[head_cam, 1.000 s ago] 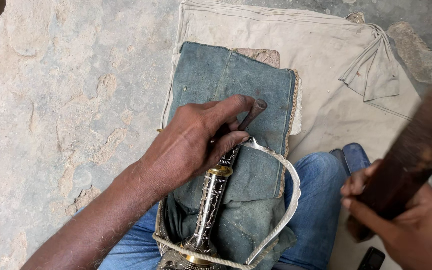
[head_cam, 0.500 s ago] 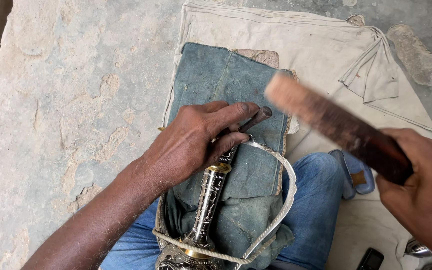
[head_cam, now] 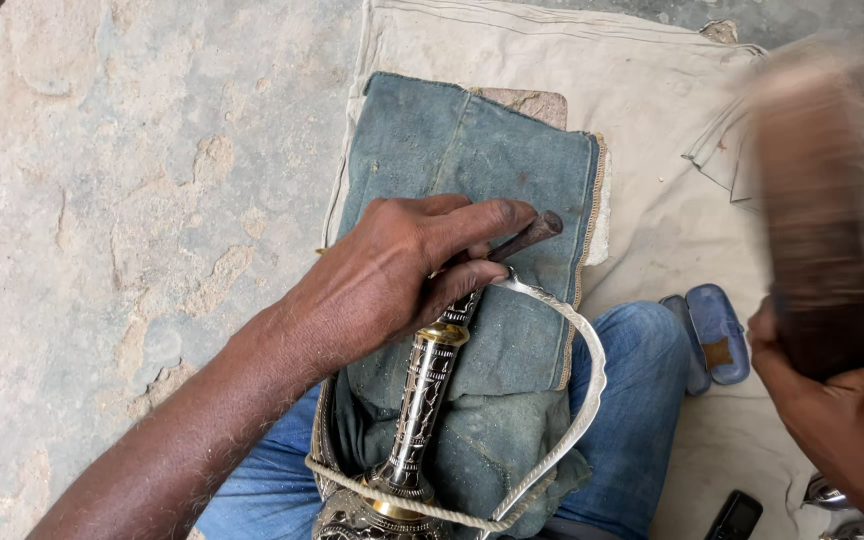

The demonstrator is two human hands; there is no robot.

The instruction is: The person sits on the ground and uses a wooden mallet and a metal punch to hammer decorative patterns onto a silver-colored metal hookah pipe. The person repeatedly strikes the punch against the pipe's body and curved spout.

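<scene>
The left hand [head_cam: 392, 275] is pinching a thin dark metal punch [head_cam: 524, 237] on the engraved silver-and-brass stem [head_cam: 422, 390]; at 3 o'clock the right hand [head_cam: 852, 410] is gripping a blurred brown wooden mallet [head_cam: 812, 210], which may be hitting the fingers [head_cam: 472, 215] if it is swinging off line

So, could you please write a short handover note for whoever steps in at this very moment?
Left hand: holds a dark punch against the engraved metal stem, which lies on folded denim cloth over the lap.
Right hand: grips a wooden mallet, raised and motion-blurred.
Done: the stem shows engraved patterning.
Left: cannot tell how much remains.
</scene>
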